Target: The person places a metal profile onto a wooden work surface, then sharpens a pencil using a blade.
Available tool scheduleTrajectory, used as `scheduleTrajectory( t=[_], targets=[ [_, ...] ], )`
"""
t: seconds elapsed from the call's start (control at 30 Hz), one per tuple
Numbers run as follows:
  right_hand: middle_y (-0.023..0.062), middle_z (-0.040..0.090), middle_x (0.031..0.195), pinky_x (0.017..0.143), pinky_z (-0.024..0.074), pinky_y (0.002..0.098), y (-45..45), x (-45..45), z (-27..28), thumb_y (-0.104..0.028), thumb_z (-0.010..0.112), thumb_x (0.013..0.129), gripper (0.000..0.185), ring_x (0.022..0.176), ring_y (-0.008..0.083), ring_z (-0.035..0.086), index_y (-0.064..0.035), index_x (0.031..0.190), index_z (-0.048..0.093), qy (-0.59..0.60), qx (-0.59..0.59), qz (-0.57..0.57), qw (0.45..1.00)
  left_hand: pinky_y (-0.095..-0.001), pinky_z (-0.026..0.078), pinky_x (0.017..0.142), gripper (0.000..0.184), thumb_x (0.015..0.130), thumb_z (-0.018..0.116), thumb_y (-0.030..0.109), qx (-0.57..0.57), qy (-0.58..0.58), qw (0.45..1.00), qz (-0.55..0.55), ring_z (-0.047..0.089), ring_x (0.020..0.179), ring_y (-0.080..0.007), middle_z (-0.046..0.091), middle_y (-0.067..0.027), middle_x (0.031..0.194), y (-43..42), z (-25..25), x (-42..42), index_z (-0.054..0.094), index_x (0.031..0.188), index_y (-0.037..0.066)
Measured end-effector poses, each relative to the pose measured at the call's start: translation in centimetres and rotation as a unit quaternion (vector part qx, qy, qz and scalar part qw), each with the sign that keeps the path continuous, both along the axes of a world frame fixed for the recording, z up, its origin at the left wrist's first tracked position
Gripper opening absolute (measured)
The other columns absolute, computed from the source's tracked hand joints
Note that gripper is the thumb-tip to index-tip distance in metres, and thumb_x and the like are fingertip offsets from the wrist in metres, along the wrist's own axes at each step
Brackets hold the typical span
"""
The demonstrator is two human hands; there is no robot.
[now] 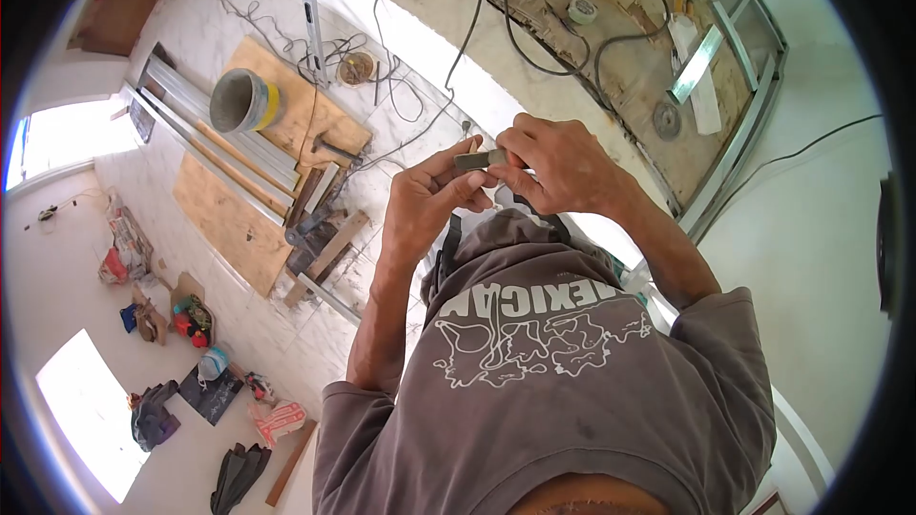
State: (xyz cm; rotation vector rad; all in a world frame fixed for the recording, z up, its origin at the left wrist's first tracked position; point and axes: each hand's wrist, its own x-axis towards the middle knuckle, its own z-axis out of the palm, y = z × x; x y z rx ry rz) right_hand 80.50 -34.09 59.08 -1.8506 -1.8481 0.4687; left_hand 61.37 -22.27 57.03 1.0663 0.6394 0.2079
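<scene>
A small dark rectangular piece [474,161] is held in front of the body, between both hands. Its one end is gripped by the fingers of the left hand [426,193]; the other end is pinched by the right hand [565,168]. On the floor at left, a bucket [235,103], a hammer [334,152] and metal profiles [212,151] are seen near a plywood sheet [224,229].

A grey bucket [246,103] with a yellow patch sits on a plywood sheet [219,238], beside metal profiles [267,160]. A hammer [334,151] lies nearby. Black cables [481,0] trail across the workspace.
</scene>
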Motion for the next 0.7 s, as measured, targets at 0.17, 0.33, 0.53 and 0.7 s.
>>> scheduleTrajectory(
  t=[0.17,0.33,0.53,0.7],
  targets=[
    [0.0092,0.059,0.078,0.054,0.0503,0.0401,0.5,1.9,0.4,-0.034,0.066,0.092,0.029,0.065,0.0280,0.064,-0.0058,0.092,0.061,-0.014,0.006,0.039,0.999,-0.0269,0.058,0.066,0.048,0.096,0.068,0.012,0.024,0.006,0.998,0.050,0.069,0.072,-0.0147,0.072,-0.0133,0.091,-1.2,0.5,1.3,0.054,0.135,-0.011],
    [0.0092,0.059,0.077,0.053,0.0514,0.0407,1.1,4.3,1.1,-0.035,0.065,0.093,0.030,0.065,0.0284,0.064,-0.0055,0.092,0.060,-0.033,0.018,0.091,0.995,-0.0271,0.059,0.063,0.046,0.097,0.068,0.013,0.021,-0.004,0.994,0.108,0.069,0.069,-0.0158,0.072,-0.0133,0.088,-2.7,1.1,3.0,0.055,0.133,-0.013],
    [0.0102,0.059,0.075,0.052,0.0515,0.0400,1.9,6.8,0.9,-0.037,0.063,0.095,0.033,0.064,0.0285,0.065,-0.0046,0.090,0.059,-0.048,0.049,0.163,0.984,-0.0260,0.059,0.063,0.045,0.097,0.067,0.012,0.018,-0.007,0.987,0.160,0.069,0.069,-0.0149,0.071,-0.0115,0.086,-4.4,1.2,4.6,0.055,0.133,-0.013],
    [0.0105,0.060,0.073,0.051,0.0516,0.0392,2.4,8.1,0.7,-0.037,0.062,0.095,0.033,0.064,0.0280,0.066,-0.0046,0.088,0.058,-0.058,0.058,0.209,0.974,-0.0256,0.059,0.062,0.043,0.098,0.066,0.012,0.015,-0.017,0.981,0.192,0.068,0.068,-0.0136,0.069,-0.0088,0.083,-5.5,1.4,5.5,0.056,0.133,-0.011]
  ],
)
